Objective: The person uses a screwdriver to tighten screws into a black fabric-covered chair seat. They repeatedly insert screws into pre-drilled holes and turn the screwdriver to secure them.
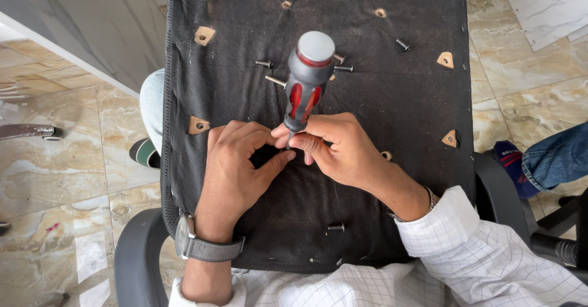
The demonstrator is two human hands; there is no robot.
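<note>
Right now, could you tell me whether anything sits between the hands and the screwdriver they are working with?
Nothing visible does. The right hand pinches the screwdriver low on its handle, and the left hand touches beside its tip on the black seat underside. Loose screws lie apart.

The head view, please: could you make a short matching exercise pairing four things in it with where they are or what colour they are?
Things:
1. screwdriver
2. wristwatch
3. loose screw
4. chair armrest

Descriptions:
A. lies alone on the black fabric, between the two forearms
B. grey and red handle with a pale grey cap, shaft gripped by the right hand
C. black, curving off the near-left corner of the seat underside
D. worn above the left hand, on a grey strap

Pairs: 1-B, 2-D, 3-A, 4-C
</note>
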